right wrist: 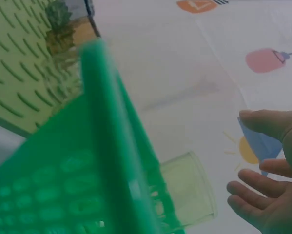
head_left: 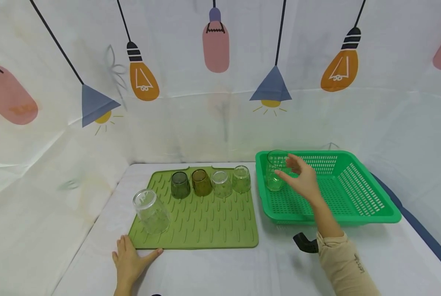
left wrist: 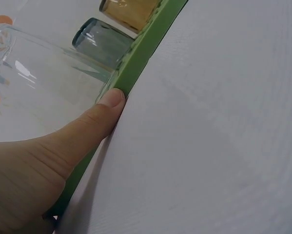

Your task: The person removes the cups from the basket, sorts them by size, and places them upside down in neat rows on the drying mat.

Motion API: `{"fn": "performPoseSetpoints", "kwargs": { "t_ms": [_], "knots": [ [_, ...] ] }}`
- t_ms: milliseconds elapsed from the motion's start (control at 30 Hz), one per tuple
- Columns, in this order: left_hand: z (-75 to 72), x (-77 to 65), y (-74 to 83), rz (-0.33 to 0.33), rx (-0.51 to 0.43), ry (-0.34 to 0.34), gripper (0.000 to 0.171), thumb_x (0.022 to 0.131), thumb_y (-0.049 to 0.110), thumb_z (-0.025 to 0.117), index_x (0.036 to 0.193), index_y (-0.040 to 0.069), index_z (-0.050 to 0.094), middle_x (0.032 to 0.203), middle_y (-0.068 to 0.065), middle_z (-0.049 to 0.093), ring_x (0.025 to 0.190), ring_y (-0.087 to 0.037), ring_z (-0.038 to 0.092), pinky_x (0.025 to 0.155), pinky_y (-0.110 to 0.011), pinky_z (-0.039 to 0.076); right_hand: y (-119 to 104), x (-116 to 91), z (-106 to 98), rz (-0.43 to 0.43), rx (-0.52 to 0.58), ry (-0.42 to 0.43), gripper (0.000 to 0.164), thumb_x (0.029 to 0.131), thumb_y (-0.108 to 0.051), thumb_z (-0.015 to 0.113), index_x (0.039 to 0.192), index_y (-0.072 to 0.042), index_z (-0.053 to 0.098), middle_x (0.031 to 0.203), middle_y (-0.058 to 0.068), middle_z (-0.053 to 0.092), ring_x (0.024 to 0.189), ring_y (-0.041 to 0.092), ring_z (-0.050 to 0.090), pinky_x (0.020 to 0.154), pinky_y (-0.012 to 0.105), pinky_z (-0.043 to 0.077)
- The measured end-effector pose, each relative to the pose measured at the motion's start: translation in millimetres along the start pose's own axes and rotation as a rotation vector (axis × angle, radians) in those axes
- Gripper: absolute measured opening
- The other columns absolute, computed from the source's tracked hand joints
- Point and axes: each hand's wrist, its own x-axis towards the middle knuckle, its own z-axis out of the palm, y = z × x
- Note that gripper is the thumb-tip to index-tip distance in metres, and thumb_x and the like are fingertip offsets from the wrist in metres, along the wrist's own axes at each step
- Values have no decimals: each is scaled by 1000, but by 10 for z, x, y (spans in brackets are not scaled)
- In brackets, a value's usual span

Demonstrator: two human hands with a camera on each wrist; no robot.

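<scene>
My right hand (head_left: 304,181) hovers over the green basket (head_left: 338,220), thumb and fingers spread beside a tall clear glass (head_left: 273,177). That glass stands rim up at the basket's left end. In the right wrist view a gap shows between my fingers (right wrist: 250,187) and the glass (right wrist: 187,187). My left hand (head_left: 129,263) rests at the front left corner of an olive green drying mat (head_left: 205,224), its thumb (left wrist: 111,100) touching the front edge. Just beyond it, a large clear glass (head_left: 151,213) stands narrow end up on the mat.
Along the mat's back stand a dark grey glass (head_left: 180,185), an amber glass (head_left: 201,183) and two small clear ones, the left glass (head_left: 222,185) and right glass (head_left: 241,179). A black curved piece (head_left: 305,243) shows beside my right sleeve. A lamp-printed cloth (head_left: 190,123) hangs behind.
</scene>
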Motion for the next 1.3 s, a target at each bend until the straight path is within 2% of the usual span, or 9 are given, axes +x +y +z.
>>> {"fn": "performPoseSetpoints", "kwargs": {
  "t_ms": [200, 367, 467, 667, 767, 900, 1133, 1300],
  "knots": [
    [1, -6, 4, 6, 3, 9, 129, 61, 43, 83, 137, -25, 4, 140, -48, 7, 132, -58, 5, 105, -71, -1, -5, 226, -158, 93, -72, -86, 72, 87, -24, 68, 141, 7, 33, 132, 32, 47, 121, 45, 46, 100, 54, 40],
    [-1, -2, 11, 13, 0, 22, 129, 61, 43, 83, 137, -25, 4, 141, -48, 8, 132, -58, 6, 105, -70, -1, 41, 417, -212, 129, -163, -168, 80, 87, -34, 66, 144, 7, 27, 138, 32, 40, 125, 46, 41, 99, 57, 39],
    [-2, -1, 8, 11, 0, 20, 129, 61, 43, 83, 137, -25, 4, 141, -48, 8, 133, -58, 5, 105, -70, -2, 116, 516, -207, 159, -202, -246, 86, 86, -37, 67, 146, 7, 22, 143, 31, 34, 128, 47, 35, 99, 60, 38],
    [-5, -4, -1, 5, 0, 11, 129, 62, 44, 83, 137, -25, 3, 141, -47, 7, 133, -57, 4, 105, -70, -3, 313, 643, -149, 239, -258, -459, 104, 82, -43, 70, 148, 7, 6, 149, 34, 14, 133, 53, 20, 102, 66, 29],
    [-1, -4, -5, 4, 4, 11, 130, 62, 44, 83, 137, -25, 3, 141, -47, 7, 133, -57, 4, 105, -70, -2, 390, 666, -109, 257, -255, -526, 108, 81, -42, 71, 147, 9, 1, 147, 37, 15, 131, 55, 21, 100, 67, 30],
    [5, -3, -10, 4, 11, 7, 130, 62, 44, 82, 137, -25, 3, 141, -47, 6, 133, -58, 4, 105, -70, -2, 477, 663, -66, 254, -218, -531, 110, 79, -41, 73, 147, 8, 1, 144, 37, 24, 127, 55, 28, 98, 65, 35],
    [2, -9, -11, 0, 13, 2, 129, 62, 45, 82, 137, -26, 3, 141, -47, 6, 133, -58, 4, 105, -70, -2, 574, 632, -27, 230, -95, -466, 103, 77, -31, 78, 146, 8, 12, 142, 34, 31, 129, 50, 31, 98, 60, 39],
    [-2, 0, -7, -1, 9, -10, 130, 63, 46, 82, 137, -25, 2, 142, -47, 5, 133, -58, 2, 105, -70, -3, 593, 621, -43, 211, -45, -414, 99, 76, -27, 79, 145, 7, 17, 140, 31, 35, 129, 47, 34, 98, 57, 40]
  ]
}}
